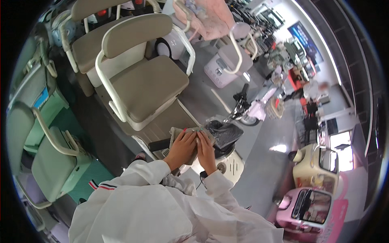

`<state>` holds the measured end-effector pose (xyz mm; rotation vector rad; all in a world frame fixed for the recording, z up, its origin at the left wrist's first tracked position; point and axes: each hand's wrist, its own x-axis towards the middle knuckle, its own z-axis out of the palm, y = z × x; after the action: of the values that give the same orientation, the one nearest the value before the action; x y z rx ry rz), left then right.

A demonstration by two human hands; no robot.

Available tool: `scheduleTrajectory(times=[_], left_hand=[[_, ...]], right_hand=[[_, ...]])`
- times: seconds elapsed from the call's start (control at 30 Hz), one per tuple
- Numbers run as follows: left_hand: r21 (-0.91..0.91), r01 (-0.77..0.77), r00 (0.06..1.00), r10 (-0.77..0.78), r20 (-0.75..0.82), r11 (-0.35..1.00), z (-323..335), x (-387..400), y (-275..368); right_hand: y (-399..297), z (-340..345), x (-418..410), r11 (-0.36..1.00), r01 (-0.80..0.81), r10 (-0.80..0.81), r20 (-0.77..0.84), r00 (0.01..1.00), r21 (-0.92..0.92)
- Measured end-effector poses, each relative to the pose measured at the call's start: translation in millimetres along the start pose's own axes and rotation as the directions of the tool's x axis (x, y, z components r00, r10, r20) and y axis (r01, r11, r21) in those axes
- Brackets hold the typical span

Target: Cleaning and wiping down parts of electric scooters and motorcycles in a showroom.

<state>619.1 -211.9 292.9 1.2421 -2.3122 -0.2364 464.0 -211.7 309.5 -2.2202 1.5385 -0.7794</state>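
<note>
My left hand (183, 149) and my right hand (205, 151) lie side by side on a grey-beige cloth (176, 133) at the front of an electric tricycle. Both are palm down with fingertips close together. Most of the cloth is hidden under them, so its grip cannot be made out. A black handlebar grip (159, 145) is left of my left hand. Beyond my right hand sits a plastic-wrapped dark part (226, 133), above the cream front body (234, 166). The brown padded seat (149, 88) with its white armrest frame stands behind the cloth.
Green seats (54, 164) of another vehicle stand at the left. A pink scooter (256, 110) and a lilac seat box (223, 68) are beyond the tricycle. Cream (314, 168) and pink (307, 206) enclosed vehicles stand at the right. A person (313, 91) is in the background.
</note>
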Motion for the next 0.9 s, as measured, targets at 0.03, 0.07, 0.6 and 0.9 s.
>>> scheduleTrajectory(times=[0.03, 0.07, 0.6, 0.9], left_hand=[[0.020, -0.020, 0.991, 0.022, -0.129, 1.000, 2, -2, -2], [0.034, -0.026, 0.987, 0.031, -0.160, 0.999, 4, -3, -4], [0.204, 0.143, 0.990, -0.137, -0.042, 0.969, -8, -50, -32], [-0.279, 0.185, 0.973, -0.135, 0.189, 0.942, -41, -51, -71]], right_hand=[[3, 3, 4, 1.000, -0.011, 0.011, -0.025, 1.000, -0.004], [6, 6, 10, 1.000, 0.004, -0.005, -0.006, 1.000, -0.020], [-61, 42, 11, 0.913, 0.115, -0.102, 0.056, 0.993, -0.390], [-71, 53, -13, 0.933, 0.128, -0.107, 0.080, 0.991, -0.338]])
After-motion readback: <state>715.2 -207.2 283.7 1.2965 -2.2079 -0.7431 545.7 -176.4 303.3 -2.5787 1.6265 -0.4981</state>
